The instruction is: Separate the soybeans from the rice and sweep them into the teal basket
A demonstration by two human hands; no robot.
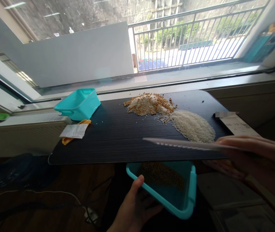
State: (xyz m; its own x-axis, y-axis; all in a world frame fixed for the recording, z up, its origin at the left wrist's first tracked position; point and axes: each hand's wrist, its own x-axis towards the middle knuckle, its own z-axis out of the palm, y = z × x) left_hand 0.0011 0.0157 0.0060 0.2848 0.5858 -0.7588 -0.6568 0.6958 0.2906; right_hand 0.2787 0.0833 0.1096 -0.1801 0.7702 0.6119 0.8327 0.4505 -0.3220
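Observation:
My left hand [137, 204] grips the left rim of a turquoise plastic tub [193, 187], thumb over the edge and fingers underneath. Small golden-brown grains or beans [163, 175] cover part of its floor. The tub hangs just below the table's near edge. My right hand [255, 154] is closed on a thin, pale serrated blade [185, 143], which points left above the near table edge; its grip is hidden. Beyond the blade lies a pile of white rice [192, 125]. It meets a heap of rice mixed with golden-brown grains [149, 104].
The dark table [108, 141] stands against the window. A second turquoise tub [79, 104] sits at its far left, with a white packet [73, 131] on an orange cloth [67, 140] before it. A white digital timer [237, 125] lies at the right edge.

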